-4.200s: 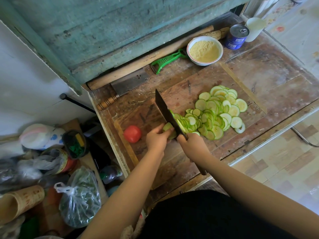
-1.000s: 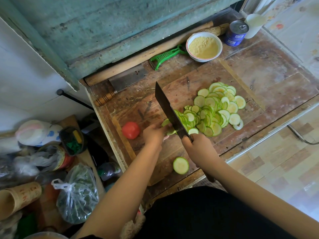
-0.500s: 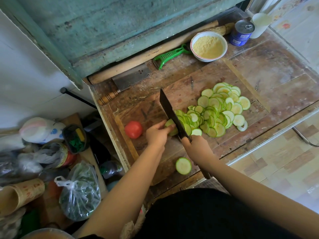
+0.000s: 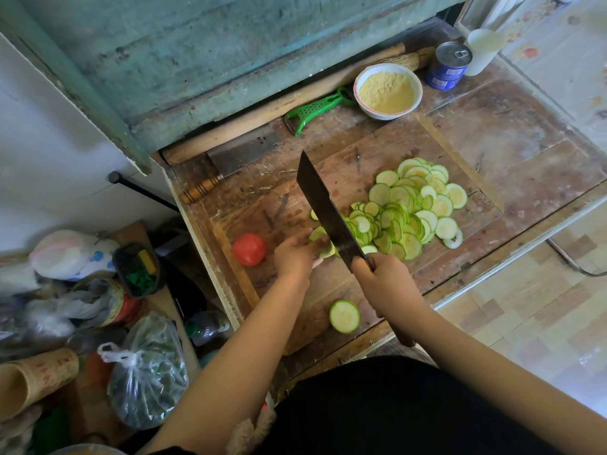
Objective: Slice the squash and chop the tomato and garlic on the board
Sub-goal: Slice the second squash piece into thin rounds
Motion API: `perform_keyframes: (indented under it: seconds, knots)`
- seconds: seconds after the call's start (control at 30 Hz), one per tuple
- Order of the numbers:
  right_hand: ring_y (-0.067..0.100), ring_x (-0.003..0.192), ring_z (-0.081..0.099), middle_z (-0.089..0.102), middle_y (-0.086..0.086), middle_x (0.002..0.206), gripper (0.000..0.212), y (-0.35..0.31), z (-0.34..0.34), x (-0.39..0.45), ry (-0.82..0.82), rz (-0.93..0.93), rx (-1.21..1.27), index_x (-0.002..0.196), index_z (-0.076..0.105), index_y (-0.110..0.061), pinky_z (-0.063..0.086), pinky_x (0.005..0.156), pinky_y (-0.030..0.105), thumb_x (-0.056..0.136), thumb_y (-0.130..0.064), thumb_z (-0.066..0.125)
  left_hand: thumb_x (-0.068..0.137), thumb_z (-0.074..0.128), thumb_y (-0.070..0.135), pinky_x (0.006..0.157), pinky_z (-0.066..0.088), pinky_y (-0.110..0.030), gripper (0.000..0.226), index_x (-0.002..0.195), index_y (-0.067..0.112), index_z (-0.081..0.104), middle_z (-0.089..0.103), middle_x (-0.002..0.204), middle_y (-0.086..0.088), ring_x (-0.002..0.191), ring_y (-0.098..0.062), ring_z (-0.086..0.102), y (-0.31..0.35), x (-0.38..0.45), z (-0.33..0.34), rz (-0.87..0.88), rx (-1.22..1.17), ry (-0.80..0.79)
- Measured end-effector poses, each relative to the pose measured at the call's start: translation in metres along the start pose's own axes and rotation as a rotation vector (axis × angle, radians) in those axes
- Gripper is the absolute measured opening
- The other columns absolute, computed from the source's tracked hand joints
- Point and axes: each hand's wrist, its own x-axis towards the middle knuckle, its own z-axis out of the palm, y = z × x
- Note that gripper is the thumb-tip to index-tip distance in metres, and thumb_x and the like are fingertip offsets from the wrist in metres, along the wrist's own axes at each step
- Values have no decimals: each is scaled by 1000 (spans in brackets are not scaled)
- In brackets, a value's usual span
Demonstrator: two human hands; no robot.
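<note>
On the worn wooden board (image 4: pixel 354 169), my left hand (image 4: pixel 295 254) holds a small end piece of squash (image 4: pixel 320 239) down with curled fingers. My right hand (image 4: pixel 384 277) grips the handle of a dark cleaver (image 4: pixel 323 205), whose blade stands right against the squash piece. A heap of thin pale-green squash slices (image 4: pixel 407 211) lies to the right of the blade. One thick round squash slice (image 4: pixel 344 316) lies alone near the board's front edge. A whole red tomato (image 4: pixel 248 249) sits on the board left of my left hand. No garlic is visible.
A second cleaver (image 4: pixel 243 152), a long wooden rolling pin (image 4: pixel 279 113) and a green peeler (image 4: pixel 317 111) lie at the back. A bowl of yellow meal (image 4: pixel 387 90), a blue can (image 4: pixel 448 65) and a white cup (image 4: pixel 483 50) stand back right. Bags and jars crowd the floor at left.
The squash piece in my left hand has grown shorter as the cleaver cut more slices. One thick round slice has come to lie near the board's front edge.
</note>
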Motion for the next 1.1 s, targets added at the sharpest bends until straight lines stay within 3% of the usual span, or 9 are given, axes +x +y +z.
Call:
perform_keyframes:
  seconds: [0.1,0.27,0.47,0.63,0.73,0.83,0.93,1.03,1.1]
  knots:
    - [21,48,36,35,6,54,35,0,0,-1,-3,3,4,60,34,-10,35,51,31,89,-25,48,84,55,-13,92,50,-45,21,90,6,63,64,113,-24,105,-34,63,2,-1,1,-22,-48,5]
    - [22,49,36,35,6,53,35,-1,0,-2,-13,10,-2,60,32,-11,33,51,31,88,-24,47,76,71,-7,84,53,-38,40,114,2,62,64,103,-11,97,-25,63,-3,-3,-3,43,32,-27]
    - [25,48,40,36,5,51,35,-5,4,2,-37,17,-35,61,36,-8,35,50,30,90,-24,47,78,73,1,82,53,-35,38,114,7,63,65,106,-9,95,-22,63,-3,2,-7,51,78,-56]
    - [25,49,40,38,5,53,35,-7,8,8,-44,20,-52,61,36,-9,36,50,30,90,-26,46,85,67,7,84,51,-31,34,118,11,60,63,91,4,90,-16,61,-6,3,-12,101,165,-127]
    - [25,49,39,37,5,53,35,-9,12,15,-58,32,-46,62,35,-9,38,50,32,90,-26,47,80,71,2,81,55,-34,34,112,9,64,67,94,-4,85,-18,65,-4,5,-7,70,120,-99]
    - [26,48,41,39,6,54,36,-11,12,21,-80,53,-57,62,37,-8,40,51,35,91,-28,47,71,78,-3,84,55,-42,44,113,4,66,69,102,-17,93,-29,68,-3,7,-3,23,27,-28]
    - [24,47,40,40,5,54,36,-12,13,23,-87,55,-77,62,38,-8,41,51,34,91,-27,47,73,78,0,77,57,-36,46,116,4,64,69,104,-16,93,-28,68,-4,8,-4,35,59,-22]
    - [24,48,41,41,4,54,34,-12,16,27,-88,62,-95,62,39,-8,41,51,33,91,-26,47,74,78,3,59,55,-23,44,117,6,65,69,104,-15,91,-26,67,-5,7,-4,54,80,-26]
    - [23,48,41,42,4,55,33,-12,19,32,-103,73,-103,63,40,-9,42,50,33,91,-27,46,76,77,5,64,56,-23,45,119,8,64,69,105,-12,90,-22,67,-6,6,-3,79,107,-39]
